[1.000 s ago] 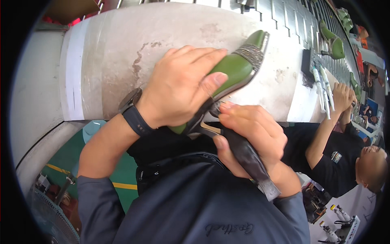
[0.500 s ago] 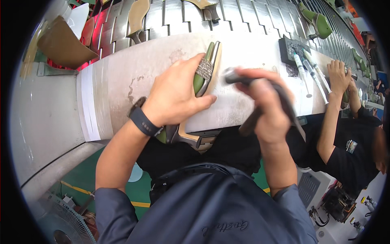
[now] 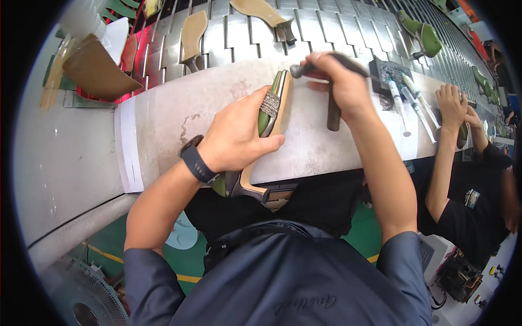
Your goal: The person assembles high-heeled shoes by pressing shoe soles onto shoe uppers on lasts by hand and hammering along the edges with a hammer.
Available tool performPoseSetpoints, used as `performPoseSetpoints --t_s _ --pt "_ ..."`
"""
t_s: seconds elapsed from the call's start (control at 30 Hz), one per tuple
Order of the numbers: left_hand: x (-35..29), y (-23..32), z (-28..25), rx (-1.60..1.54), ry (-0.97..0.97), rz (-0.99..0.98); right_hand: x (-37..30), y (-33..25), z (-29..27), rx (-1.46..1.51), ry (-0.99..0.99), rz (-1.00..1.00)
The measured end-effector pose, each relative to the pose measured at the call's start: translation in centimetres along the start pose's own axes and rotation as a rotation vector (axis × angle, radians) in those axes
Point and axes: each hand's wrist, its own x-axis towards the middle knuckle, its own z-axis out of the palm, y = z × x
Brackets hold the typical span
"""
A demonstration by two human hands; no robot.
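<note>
My left hand [image 3: 236, 133] is wrapped around a green high-heeled shoe [image 3: 284, 103] that lies on its side on the pale bench. A glittery band crosses its green upper. The tan sole faces right, and the dark heel points toward me past the bench's near edge. Part of the shoe's middle is covered by my fingers and palm. My right hand [image 3: 348, 89] grips a dark hammer [image 3: 333, 111], its round metal face just right of the shoe's toe end. A small gap seems to separate face and sole.
Several syringes [image 3: 399, 106] lie by a black block [image 3: 387, 70] on the bench [image 3: 163, 119]. Beyond runs a metal slatted conveyor [image 3: 223, 35] carrying tan soles [image 3: 194, 33] and a green shoe [image 3: 427, 38]. To the right, a co-worker's hands [image 3: 452, 106] are at work. A fan [image 3: 89, 299] stands lower left.
My right hand has carried the hammer away from me, up to the shoe's toe end. My left hand keeps its hold on the shoe. The whole view has shifted slightly.
</note>
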Motion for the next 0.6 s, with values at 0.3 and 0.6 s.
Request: performPoseSetpoints --t_s 0.3,0.6 --pt "-2.4 7.5 -6.3 -0.421 0.463 0.279 -7.3 2.2 -2.1 0.015 0.024 -0.016" --pt "-3.6 10.0 -2.8 -0.253 0.418 0.322 -17.4 -9.3 1.5 -0.068 -0.376 -0.740"
